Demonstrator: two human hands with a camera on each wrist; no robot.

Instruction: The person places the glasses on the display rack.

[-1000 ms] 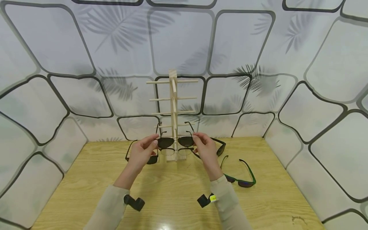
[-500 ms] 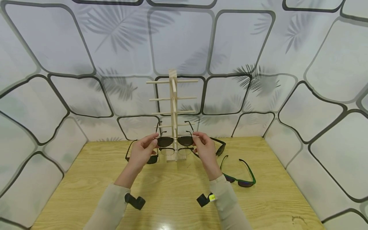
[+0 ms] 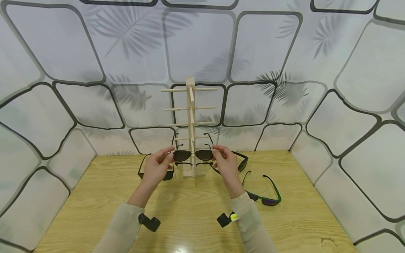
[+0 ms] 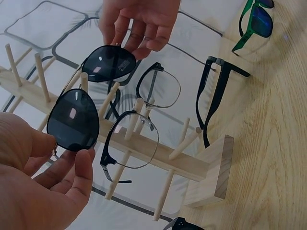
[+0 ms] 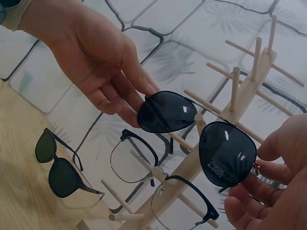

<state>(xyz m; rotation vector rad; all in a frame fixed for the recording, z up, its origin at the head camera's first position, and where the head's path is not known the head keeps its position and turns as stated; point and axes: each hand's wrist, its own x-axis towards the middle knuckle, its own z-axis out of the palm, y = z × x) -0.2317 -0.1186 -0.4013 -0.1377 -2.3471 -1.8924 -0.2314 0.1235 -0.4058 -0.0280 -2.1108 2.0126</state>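
Sunglasses (image 3: pixel 200 155) with dark, glossy, teardrop-shaped lenses (image 5: pixel 226 155)

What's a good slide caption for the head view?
Left grip and right grip hold dark sunglasses at a wooden rack, above clear-lensed glasses, with green-framed sunglasses on the table.

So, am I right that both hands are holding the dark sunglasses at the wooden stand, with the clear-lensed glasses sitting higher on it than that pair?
Not quite: the clear-lensed glasses sit lower than the dark sunglasses, nearer the base of the wooden stand, as the left wrist view shows. The left hand and right hand do both hold that dark pair there.
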